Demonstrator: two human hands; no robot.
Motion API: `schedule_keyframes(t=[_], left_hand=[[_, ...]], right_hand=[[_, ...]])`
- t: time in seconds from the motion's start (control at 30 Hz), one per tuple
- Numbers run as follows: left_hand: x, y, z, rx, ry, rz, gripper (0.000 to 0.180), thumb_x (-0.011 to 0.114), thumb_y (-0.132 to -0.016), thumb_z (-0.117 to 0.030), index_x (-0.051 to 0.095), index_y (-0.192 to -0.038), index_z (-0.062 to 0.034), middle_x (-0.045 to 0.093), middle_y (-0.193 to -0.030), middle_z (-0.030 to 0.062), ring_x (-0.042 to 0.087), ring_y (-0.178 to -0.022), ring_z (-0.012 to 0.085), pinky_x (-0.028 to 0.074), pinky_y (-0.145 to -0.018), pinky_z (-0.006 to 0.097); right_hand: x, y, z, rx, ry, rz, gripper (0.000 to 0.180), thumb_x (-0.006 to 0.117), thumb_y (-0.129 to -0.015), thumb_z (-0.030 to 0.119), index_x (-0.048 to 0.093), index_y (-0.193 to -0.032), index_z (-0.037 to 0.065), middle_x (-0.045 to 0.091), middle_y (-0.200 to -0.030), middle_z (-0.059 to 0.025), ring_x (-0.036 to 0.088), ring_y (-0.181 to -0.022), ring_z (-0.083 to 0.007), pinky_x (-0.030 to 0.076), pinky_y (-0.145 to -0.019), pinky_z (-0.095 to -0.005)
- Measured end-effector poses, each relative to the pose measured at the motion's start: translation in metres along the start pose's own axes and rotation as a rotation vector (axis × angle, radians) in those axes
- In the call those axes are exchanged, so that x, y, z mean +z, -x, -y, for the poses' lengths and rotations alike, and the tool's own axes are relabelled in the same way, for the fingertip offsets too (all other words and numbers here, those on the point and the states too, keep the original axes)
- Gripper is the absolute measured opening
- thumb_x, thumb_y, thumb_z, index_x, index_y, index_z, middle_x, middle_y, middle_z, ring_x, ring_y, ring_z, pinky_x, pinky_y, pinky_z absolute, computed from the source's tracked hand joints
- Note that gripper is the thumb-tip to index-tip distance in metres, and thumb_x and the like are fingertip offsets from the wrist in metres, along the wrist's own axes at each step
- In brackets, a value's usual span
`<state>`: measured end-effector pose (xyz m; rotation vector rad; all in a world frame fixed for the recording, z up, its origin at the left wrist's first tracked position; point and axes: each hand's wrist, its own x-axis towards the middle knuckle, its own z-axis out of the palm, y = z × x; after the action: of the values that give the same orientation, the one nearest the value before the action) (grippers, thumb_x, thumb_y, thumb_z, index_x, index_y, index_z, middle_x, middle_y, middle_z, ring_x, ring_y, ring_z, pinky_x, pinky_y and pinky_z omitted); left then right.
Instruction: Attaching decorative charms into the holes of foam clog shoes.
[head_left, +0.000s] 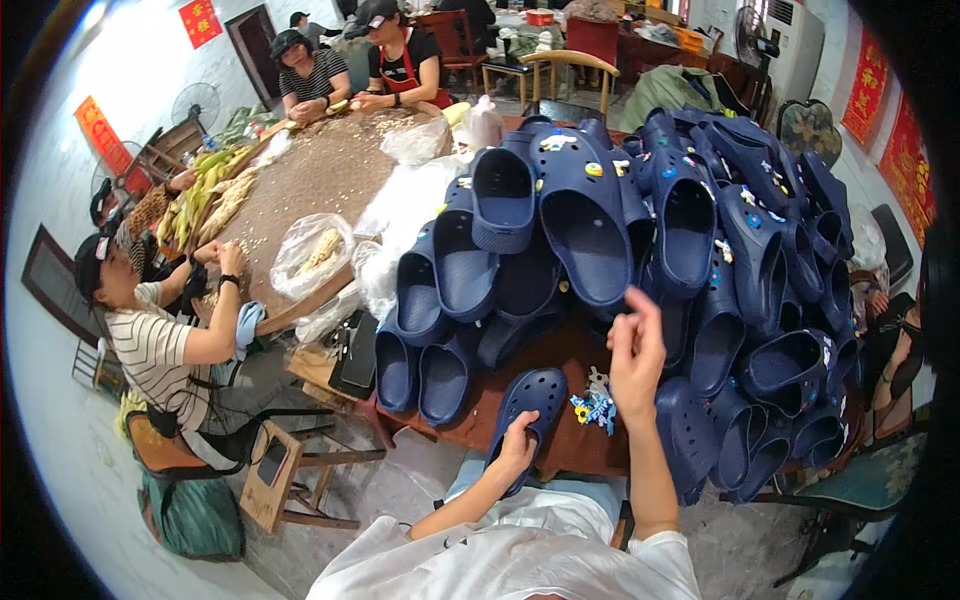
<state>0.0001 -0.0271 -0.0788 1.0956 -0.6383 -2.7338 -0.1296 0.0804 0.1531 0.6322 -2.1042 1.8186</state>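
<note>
holding one navy clog (530, 395) at the near edge of the tabletop (580, 350): left hand (517, 450) clamped on its heel half, thumb laid across the upper side, toe with vent holes pointing away from the wearer; clog tilted, no charms seen on its visible face.

right hand (636, 350): raised above the tabletop, right of the held clog and well apart from it. index finger straight, other fingers bent toward the palm; cannot tell whether these close on something small. fingertip close to the lower clogs of the heap; contact unclear.

small charms (595, 405), blue, yellow and grey, lie bunched near the tabletop's near edge, between held clog and right forearm.

heap of navy clogs (690, 220): stacked several deep from the left edge across to the right edge of the tabletop, many with colourful charms in the holes.

beyond the left edge: round table (290, 190) with corn cobs (232, 198) and husks along its far-left rim; clear plastic bag (312, 262) near its closest rim. person in a striped shirt (150, 350) seated beside it, hands over the rim.
</note>
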Motion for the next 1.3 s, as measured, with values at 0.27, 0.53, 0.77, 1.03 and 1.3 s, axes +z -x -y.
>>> schedule_keyframes(t=[0.27,0.53,0.77,1.03,1.3], left_hand=[[0.001,0.000,-0.002,-0.017,0.002,0.030,0.015,0.070,-0.078,-0.015,0.066,-0.092,-0.0135,0.065,-0.091,-0.0021,0.058,-0.082,0.0097,0.041,-0.067,0.023],[-0.001,0.008,-0.001,0.027,0.047,0.156,0.019,0.062,-0.076,-0.004,0.064,-0.094,-0.0001,0.068,-0.097,0.0092,0.063,-0.093,0.0215,0.048,-0.089,0.033],[-0.003,0.008,-0.015,0.028,0.001,0.085,0.023,0.060,-0.073,-0.008,0.063,-0.096,-0.0028,0.068,-0.097,0.0081,0.063,-0.093,0.0245,0.048,-0.089,0.037],[-0.006,0.023,-0.012,-0.016,-0.012,0.078,0.024,0.061,-0.072,-0.006,0.065,-0.096,-0.0019,0.068,-0.099,0.0085,0.063,-0.095,0.0235,0.046,-0.094,0.036],[0.000,0.029,-0.009,-0.014,-0.050,0.069,0.020,0.064,-0.075,-0.007,0.064,-0.095,-0.0042,0.064,-0.097,0.0042,0.060,-0.092,0.0176,0.046,-0.084,0.030]], right_hand=[[0.028,-0.080,0.024,0.123,-0.231,0.079,0.050,0.052,-0.100,0.014,0.034,-0.145,0.002,0.055,-0.067,-0.0020,0.051,-0.059,-0.0051,0.044,-0.055,-0.0206],[0.007,0.048,-0.017,0.227,0.067,0.144,0.018,0.057,-0.096,0.009,0.064,-0.111,0.004,0.056,-0.068,-0.0012,0.053,-0.059,-0.0055,0.044,-0.055,-0.0228],[-0.010,0.096,-0.139,0.114,0.482,0.206,0.014,0.053,-0.092,0.007,0.062,-0.102,0.004,0.062,-0.097,-0.0180,0.061,-0.090,-0.0409,0.048,-0.076,-0.0488],[-0.012,0.098,-0.168,0.146,0.754,0.313,0.030,0.065,-0.083,0.005,0.061,-0.112,-0.002,0.057,-0.108,-0.0253,0.057,-0.100,-0.0436,0.049,-0.085,-0.0491],[-0.005,0.093,-0.175,0.207,0.876,0.360,0.027,0.070,-0.081,0.013,0.063,-0.104,0.001,0.057,-0.110,-0.0204,0.057,-0.100,-0.0387,0.051,-0.081,-0.0472]])
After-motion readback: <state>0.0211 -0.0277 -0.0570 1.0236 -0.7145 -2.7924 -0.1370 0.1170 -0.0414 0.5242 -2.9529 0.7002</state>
